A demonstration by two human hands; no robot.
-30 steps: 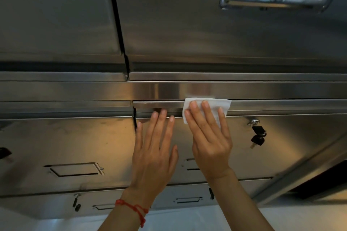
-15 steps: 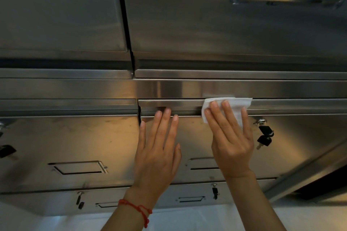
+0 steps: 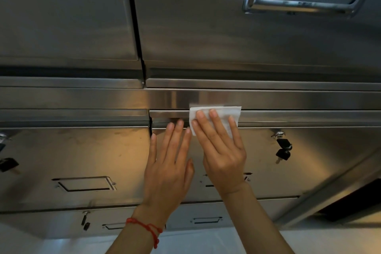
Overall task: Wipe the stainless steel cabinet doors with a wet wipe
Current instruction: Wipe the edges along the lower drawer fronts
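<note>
The right hand [image 3: 223, 150] lies flat with straight, slightly spread fingers pressing a white wet wipe [image 3: 216, 116] against the top edge of a stainless steel cabinet door [image 3: 261, 163]. The wipe sits under the fingertips and reaches past them, upward onto the horizontal lip of the door and a little to either side; its upper edge lines up with the seam below the steel rail [image 3: 288, 99] above the hands.

The left hand [image 3: 168, 167] rests just beside the right, palm flat on the same door, fingers straight and close together, fingertips just short of the wipe's lower left corner. It holds nothing. A red string bracelet [image 3: 147, 228] circles the left wrist.

To the right of the right hand, a lock with black keys [image 3: 283, 149] hangs from the door. Left of the left hand, across a dark vertical gap, is a neighbouring door [image 3: 72, 150] with a recessed handle [image 3: 84, 184]. Well above both hands are larger upper doors, one with a chrome handle frame [image 3: 305, 4].
</note>
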